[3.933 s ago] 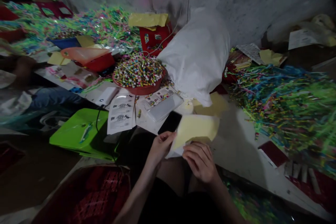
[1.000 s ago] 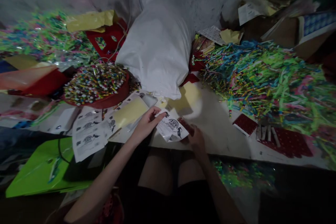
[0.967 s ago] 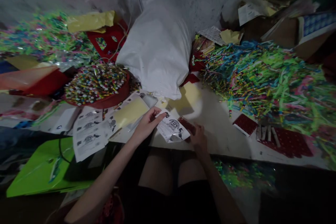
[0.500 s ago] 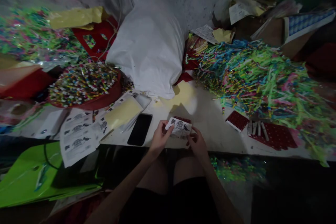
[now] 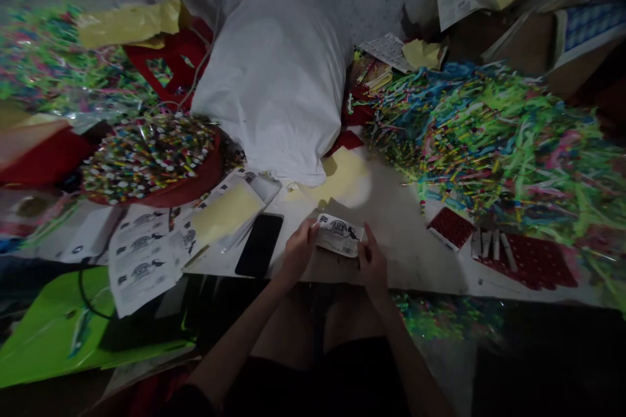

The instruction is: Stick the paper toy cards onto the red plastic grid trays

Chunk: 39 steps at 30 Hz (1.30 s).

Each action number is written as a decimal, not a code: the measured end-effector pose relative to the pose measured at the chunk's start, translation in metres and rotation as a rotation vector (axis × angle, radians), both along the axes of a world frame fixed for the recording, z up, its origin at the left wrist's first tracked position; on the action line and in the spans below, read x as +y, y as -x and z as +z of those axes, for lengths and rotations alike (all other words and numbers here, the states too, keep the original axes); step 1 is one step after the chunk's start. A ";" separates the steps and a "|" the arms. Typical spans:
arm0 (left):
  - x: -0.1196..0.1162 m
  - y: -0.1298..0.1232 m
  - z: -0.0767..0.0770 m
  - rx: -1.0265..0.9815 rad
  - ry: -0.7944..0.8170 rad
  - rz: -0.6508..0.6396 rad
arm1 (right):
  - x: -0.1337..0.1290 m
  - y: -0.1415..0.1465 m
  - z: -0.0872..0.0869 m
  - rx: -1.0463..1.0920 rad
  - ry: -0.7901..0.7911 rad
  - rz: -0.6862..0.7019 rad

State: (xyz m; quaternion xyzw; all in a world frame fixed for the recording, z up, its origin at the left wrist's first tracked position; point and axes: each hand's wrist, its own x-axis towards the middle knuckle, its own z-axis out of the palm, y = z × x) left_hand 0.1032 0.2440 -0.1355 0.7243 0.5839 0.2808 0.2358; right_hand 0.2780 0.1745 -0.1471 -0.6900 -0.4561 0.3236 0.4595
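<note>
A white printed label (image 5: 338, 234) with black lettering lies between my two hands, just above the front of the table. My left hand (image 5: 299, 253) grips its left end, thumb on top. At its right end my right hand (image 5: 372, 264) pinches the edge between thumb and fingers. What lies under the label is hidden now. Left of my left hand rests a black phone (image 5: 259, 245). Sheets with the same print (image 5: 144, 259) hang over the table's front edge. To the right are a dark red dotted card stack (image 5: 450, 229) and small pale strips (image 5: 495, 244) on red dotted pieces (image 5: 542, 260).
A big white sack (image 5: 274, 78) stands at the back. On the left sits a red basin (image 5: 190, 176) heaped with beaded sticks. Bright ribbon sticks (image 5: 489, 137) pile up on the right. A yellow pad (image 5: 227, 210) lies near the phone; a green plastic piece (image 5: 39, 332) is below left.
The label now lies flatter and faces up, and the red edge behind it no longer shows. My right hand has shifted slightly along its right end. The view has moved a little.
</note>
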 end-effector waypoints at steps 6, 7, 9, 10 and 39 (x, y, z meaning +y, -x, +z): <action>0.008 0.001 -0.020 0.081 0.067 0.015 | 0.010 -0.008 -0.014 0.059 0.019 0.077; 0.009 0.001 -0.022 0.091 0.079 0.016 | 0.011 -0.009 -0.016 0.062 0.050 0.067; 0.010 0.001 -0.025 0.101 0.097 0.018 | 0.013 -0.010 -0.019 0.058 0.107 0.055; 0.011 0.001 -0.025 0.104 0.103 0.019 | 0.014 -0.011 -0.020 0.057 0.125 0.053; 0.015 -0.005 -0.022 0.227 0.094 0.067 | 0.012 -0.010 -0.020 -0.032 0.099 0.106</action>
